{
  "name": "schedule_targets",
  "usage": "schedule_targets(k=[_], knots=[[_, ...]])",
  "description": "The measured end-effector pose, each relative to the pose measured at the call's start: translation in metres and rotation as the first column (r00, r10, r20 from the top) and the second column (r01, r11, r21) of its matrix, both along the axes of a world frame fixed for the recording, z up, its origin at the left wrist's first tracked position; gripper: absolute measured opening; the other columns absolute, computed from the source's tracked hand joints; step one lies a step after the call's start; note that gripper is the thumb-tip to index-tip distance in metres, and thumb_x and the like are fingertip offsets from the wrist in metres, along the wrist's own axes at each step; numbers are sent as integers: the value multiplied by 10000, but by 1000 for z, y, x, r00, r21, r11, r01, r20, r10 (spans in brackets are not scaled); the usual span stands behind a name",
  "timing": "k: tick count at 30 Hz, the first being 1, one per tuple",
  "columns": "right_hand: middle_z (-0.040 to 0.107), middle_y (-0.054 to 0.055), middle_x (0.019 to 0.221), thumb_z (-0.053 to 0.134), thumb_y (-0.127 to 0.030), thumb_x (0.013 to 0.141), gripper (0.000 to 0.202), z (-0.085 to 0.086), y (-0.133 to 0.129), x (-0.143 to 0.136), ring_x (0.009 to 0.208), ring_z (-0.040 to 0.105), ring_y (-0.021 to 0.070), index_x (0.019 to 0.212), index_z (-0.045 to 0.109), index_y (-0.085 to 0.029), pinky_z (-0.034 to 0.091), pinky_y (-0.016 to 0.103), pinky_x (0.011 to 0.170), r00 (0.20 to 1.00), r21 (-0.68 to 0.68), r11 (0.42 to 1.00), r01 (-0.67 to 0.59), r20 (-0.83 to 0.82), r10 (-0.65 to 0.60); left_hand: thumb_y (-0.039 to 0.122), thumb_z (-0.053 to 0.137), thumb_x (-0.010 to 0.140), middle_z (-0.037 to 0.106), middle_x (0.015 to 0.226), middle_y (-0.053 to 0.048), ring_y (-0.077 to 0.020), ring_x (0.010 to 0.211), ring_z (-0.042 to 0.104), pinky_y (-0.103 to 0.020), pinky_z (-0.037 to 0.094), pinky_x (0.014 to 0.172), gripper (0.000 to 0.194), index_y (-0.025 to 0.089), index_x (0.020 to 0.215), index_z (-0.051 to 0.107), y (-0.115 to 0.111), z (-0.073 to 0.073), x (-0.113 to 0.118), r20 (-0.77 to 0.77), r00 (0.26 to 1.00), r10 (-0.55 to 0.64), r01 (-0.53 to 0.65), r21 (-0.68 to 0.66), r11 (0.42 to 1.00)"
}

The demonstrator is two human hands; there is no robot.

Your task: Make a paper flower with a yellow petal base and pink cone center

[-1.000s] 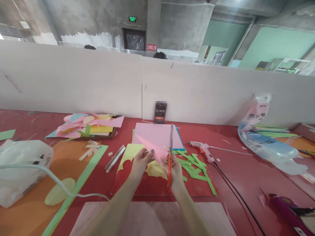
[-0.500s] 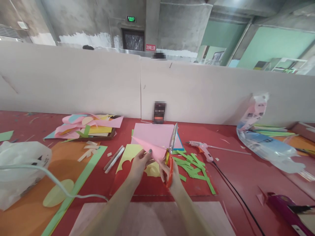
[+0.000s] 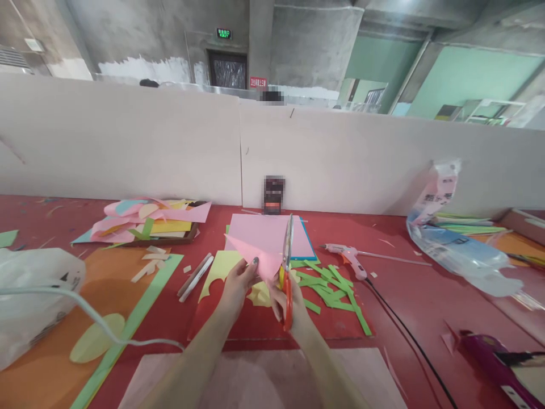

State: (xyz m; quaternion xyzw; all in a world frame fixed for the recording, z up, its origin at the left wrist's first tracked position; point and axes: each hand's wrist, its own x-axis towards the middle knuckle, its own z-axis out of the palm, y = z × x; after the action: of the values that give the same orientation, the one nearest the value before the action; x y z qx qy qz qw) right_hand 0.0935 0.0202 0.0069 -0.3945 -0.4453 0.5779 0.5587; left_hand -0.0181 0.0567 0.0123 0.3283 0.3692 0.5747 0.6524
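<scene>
A folded pink paper piece (image 3: 264,262) is pinched between the thumb and fingers of my left hand (image 3: 239,283). My right hand (image 3: 289,301) is closed round the orange and yellow handles of the scissors (image 3: 287,250); their blades point up, beside the right edge of the pink piece. Behind the hands lie flat pink sheets (image 3: 259,228) with a blue edge showing at the right. Yellow paper with curved cutouts (image 3: 219,267) lies left of my left hand. Green paper strips (image 3: 332,289) are scattered right of my right hand.
A pink glue gun (image 3: 351,258) with a black cord lies at the right, near a plastic bag (image 3: 464,250) and a purple tool (image 3: 489,358). Two pens (image 3: 196,278), a paper pile (image 3: 149,221) and a white bag (image 3: 38,301) are at the left. A white partition (image 3: 340,159) stands behind.
The scissors have shifted left and now stand more upright, with my right hand still on them. The pink piece has tilted, showing a narrower triangular shape. The view has moved slightly.
</scene>
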Motion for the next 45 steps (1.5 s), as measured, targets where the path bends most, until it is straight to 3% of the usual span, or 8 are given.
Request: schedule_targets(k=[11,23,37,45], knots=[[362,-139,445,673,-304,690,308,5,-7,1,255,266,-3,756,385,-216,217,114,257,999,12,999,-49,-1,49,396,693,622,670,741,-43,-150,662,630,-247,492,628,430,131,947,598,2,0,0,22,1000,-10,10,-29,1000],[346,-136,437,647,-297,707,272,8,-8,4,271,253,6,757,392,-218,199,142,293,985,41,990,-136,-101,140,389,724,578,660,674,-27,-144,598,624,-247,491,593,416,125,875,601,2,1,0,31,999,-10,11,-47,999],[271,-139,390,627,-289,738,270,15,-11,8,295,199,11,708,369,-212,163,154,331,987,-4,995,-101,-126,100,338,694,642,499,483,67,-78,474,524,-249,510,592,266,132,776,592,-2,1,0,21,999,-42,42,11,999],[273,-139,373,631,-286,723,267,23,-15,8,302,182,16,704,376,-213,150,173,340,992,-9,995,-98,-82,97,343,681,653,619,643,-2,-121,594,595,-276,512,632,285,122,816,604,-4,3,0,22,999,-27,27,25,999]])
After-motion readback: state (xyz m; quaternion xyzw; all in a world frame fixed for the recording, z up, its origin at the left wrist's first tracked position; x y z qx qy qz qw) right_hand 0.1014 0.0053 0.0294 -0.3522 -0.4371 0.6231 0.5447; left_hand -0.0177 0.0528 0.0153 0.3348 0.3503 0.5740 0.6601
